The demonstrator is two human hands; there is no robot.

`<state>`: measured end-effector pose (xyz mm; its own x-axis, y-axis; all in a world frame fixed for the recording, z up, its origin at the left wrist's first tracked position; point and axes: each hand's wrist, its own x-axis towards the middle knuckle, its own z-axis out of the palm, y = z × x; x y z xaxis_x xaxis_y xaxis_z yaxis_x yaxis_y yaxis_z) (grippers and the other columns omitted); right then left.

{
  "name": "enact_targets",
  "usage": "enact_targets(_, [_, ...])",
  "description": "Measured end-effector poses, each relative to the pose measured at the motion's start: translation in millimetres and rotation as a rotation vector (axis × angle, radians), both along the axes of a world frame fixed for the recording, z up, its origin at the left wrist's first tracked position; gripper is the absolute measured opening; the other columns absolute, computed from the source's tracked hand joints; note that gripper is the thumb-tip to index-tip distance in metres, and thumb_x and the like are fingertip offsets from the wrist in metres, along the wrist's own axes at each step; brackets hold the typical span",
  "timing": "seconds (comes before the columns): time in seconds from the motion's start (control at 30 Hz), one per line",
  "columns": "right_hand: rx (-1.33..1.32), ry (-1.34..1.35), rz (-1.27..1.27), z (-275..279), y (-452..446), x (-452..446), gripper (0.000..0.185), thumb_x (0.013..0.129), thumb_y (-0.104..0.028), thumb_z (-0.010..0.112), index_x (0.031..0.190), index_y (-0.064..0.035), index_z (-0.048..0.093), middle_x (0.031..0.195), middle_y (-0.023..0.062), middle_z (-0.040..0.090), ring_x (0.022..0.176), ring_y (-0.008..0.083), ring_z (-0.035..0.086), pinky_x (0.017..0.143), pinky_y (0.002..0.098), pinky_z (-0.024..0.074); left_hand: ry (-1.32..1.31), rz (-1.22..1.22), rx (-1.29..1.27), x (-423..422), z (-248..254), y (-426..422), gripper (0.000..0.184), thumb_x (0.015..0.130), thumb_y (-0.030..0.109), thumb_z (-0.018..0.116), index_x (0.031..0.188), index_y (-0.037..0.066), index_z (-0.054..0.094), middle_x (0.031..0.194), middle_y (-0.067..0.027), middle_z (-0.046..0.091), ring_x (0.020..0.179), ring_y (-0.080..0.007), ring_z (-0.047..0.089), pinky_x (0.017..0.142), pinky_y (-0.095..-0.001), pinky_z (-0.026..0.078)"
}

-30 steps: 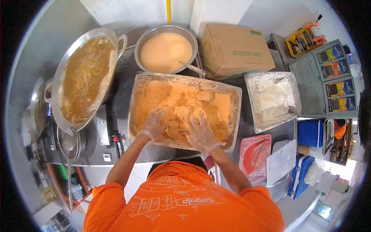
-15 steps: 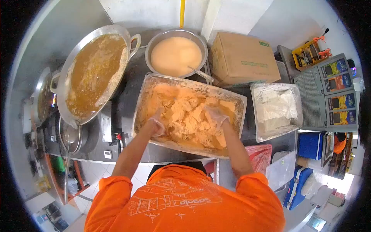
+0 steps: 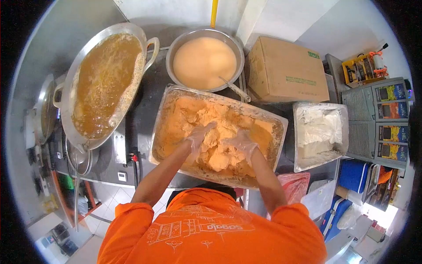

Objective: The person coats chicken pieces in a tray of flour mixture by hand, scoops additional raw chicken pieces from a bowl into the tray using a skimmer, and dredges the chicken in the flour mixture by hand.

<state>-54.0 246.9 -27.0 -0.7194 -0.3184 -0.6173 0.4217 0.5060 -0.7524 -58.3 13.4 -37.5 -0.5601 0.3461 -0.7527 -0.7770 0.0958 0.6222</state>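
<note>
A large metal tray (image 3: 285,136) holds orange powder with coated lumps (image 3: 220,158) heaped in the middle. My left hand (image 3: 200,138), in a clear plastic glove, touches the left side of the heap. On the heap's right side is my right hand (image 3: 242,143), gloved the same way. Both hands' fingers are partly blurred and mixed with the coated pieces, so what lies under them is hidden. Behind the tray stands a round metal bowl (image 3: 204,61) of pale orange liquid, with a utensil handle (image 3: 237,90) over its rim.
At the left is a wide pan (image 3: 105,83) of bubbling oil. A cardboard box (image 3: 288,70) stands at the back right, near a smaller tray (image 3: 321,132) of white powder. A red plastic-wrapped item (image 3: 293,185) and a pale lid (image 3: 318,197) lie at the front right.
Both hands have come closer together over the heap since half a second ago. The lumps between them have shifted, and the view has turned slightly.
</note>
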Motion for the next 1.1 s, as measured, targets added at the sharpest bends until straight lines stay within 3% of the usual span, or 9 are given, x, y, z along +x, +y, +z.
enact_targets(0.13, [0.266, 0.21, -0.033, 77, -19, 22, 0.093, 0.081, -0.026, 0.078, 0.155, 0.0048, 0.029, 0.157, 0.0288, 0.035, 0.144, 0.038, 0.038, 0.12, 0.043, 0.0331, 0.206, -0.025, -0.1, 10, -14, 20, 0.113, 0.085, 0.066, 0.067, 0.157, -0.007, 0.021, 0.159, -0.0245, 0.035, 0.143, -0.0337, 0.041, 0.115, -0.0375, 0.037])
enact_targets(0.27, [0.649, 0.604, -0.04, 15, -58, 69, 0.086, 0.086, -0.022, 0.069, 0.154, 0.0087, 0.027, 0.154, 0.032, 0.037, 0.142, 0.0413, 0.041, 0.119, 0.0452, 0.0331, 0.516, -0.157, -0.335, 21, 12, 16, 0.112, 0.085, 0.061, 0.069, 0.158, -0.008, 0.018, 0.158, -0.0281, 0.034, 0.146, -0.0367, 0.037, 0.116, -0.0395, 0.035])
enact_targets(0.4, [1.117, 0.926, 0.822, 49, -102, 110, 0.061, 0.099, -0.029, 0.047, 0.141, 0.0149, 0.042, 0.142, 0.038, 0.046, 0.129, 0.0416, 0.053, 0.11, 0.0427, 0.0433, 0.599, -0.172, -0.501, 46, -2, -36, 0.102, 0.084, 0.057, 0.069, 0.155, -0.004, 0.028, 0.151, -0.0306, 0.043, 0.139, -0.0384, 0.046, 0.114, -0.0412, 0.038])
enact_targets(0.6, [0.348, 0.658, 0.26, 41, -72, 139, 0.047, 0.096, -0.033, 0.055, 0.13, -0.0007, 0.062, 0.123, 0.0276, 0.064, 0.109, 0.0409, 0.064, 0.094, 0.0446, 0.0529, 0.376, -0.155, -0.783, 92, -35, -103, 0.076, 0.088, 0.057, 0.063, 0.134, -0.004, 0.055, 0.129, -0.0317, 0.062, 0.123, -0.0467, 0.058, 0.103, -0.0496, 0.045])
enact_targets(0.83, [0.777, 0.747, 0.061, -14, 22, 163, 0.043, 0.099, -0.039, 0.051, 0.119, -0.0044, 0.065, 0.116, 0.0252, 0.066, 0.11, 0.0402, 0.061, 0.097, 0.0498, 0.0455, 0.48, -0.457, -0.885, 100, -11, -75, 0.064, 0.093, 0.058, 0.053, 0.117, 0.002, 0.07, 0.115, -0.0278, 0.069, 0.106, -0.0445, 0.066, 0.089, -0.0517, 0.05])
enact_targets(0.9, [0.715, 0.457, -0.083, 55, 12, 163, 0.046, 0.102, -0.041, 0.045, 0.121, -0.0042, 0.065, 0.12, 0.0252, 0.065, 0.115, 0.0407, 0.06, 0.1, 0.0503, 0.0449, 0.643, -0.42, -0.976, 112, -9, -64, 0.061, 0.094, 0.058, 0.049, 0.112, 0.004, 0.073, 0.112, -0.0272, 0.07, 0.108, -0.0402, 0.067, 0.09, -0.0473, 0.053])
enact_targets(0.93, [0.674, 0.592, -0.095, -2, 33, 166, 0.045, 0.097, -0.043, 0.053, 0.103, -0.0008, 0.067, 0.106, 0.0266, 0.067, 0.101, 0.0456, 0.063, 0.085, 0.0558, 0.0496, 0.722, -0.356, -0.952, 127, 27, -59, 0.06, 0.094, 0.056, 0.049, 0.111, 0.004, 0.074, 0.115, -0.0264, 0.07, 0.11, -0.0397, 0.067, 0.091, -0.0468, 0.053])
enact_targets(0.97, [0.715, 0.51, -0.095, 8, 31, 166, 0.045, 0.097, -0.043, 0.053, 0.107, -0.0008, 0.066, 0.11, 0.0244, 0.067, 0.105, 0.0419, 0.063, 0.088, 0.0548, 0.0495, 0.789, -0.627, -0.986, 115, -60, -72, 0.057, 0.093, 0.052, 0.052, 0.11, 0.001, 0.074, 0.114, -0.0255, 0.07, 0.109, -0.0389, 0.068, 0.091, -0.0458, 0.054])
enact_targets(1.1, [0.703, 0.575, -0.098, -36, 50, 182, 0.044, 0.097, -0.048, 0.054, 0.1, -0.0044, 0.065, 0.098, 0.0156, 0.064, 0.089, 0.0346, 0.061, 0.082, 0.0419, 0.0506, 0.55, -0.595, -0.96, 121, 30, -58, 0.061, 0.092, 0.053, 0.052, 0.108, -0.002, 0.074, 0.113, -0.0238, 0.072, 0.109, -0.0372, 0.069, 0.093, -0.0441, 0.054])
